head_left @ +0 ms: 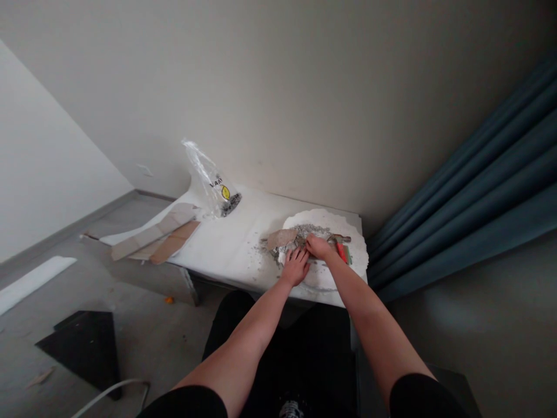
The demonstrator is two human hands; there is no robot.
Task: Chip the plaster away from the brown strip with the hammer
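Note:
My left hand [296,266] lies over a heap of grey crumbs with its fingers stretched out and apart. Close beside it, my right hand [318,246] is closed, its fingertips down at the heap; what they grip is hidden. The grey crumbly material [311,230] is spread on a round white mat with a scalloped edge [359,244]. A brownish flat slab [282,238] lies just beyond my left fingers. Right of my right hand are a red-handled tool [342,252] and a small dark piece with a handle [342,238].
A clear plastic bag [209,180] with dark grains in its bottom stands on the white-covered table [248,220]. Cardboard strips [174,239] lie at the table's left end. A blue curtain [470,180] hangs at right. Black panels [87,345] lie on the floor at left.

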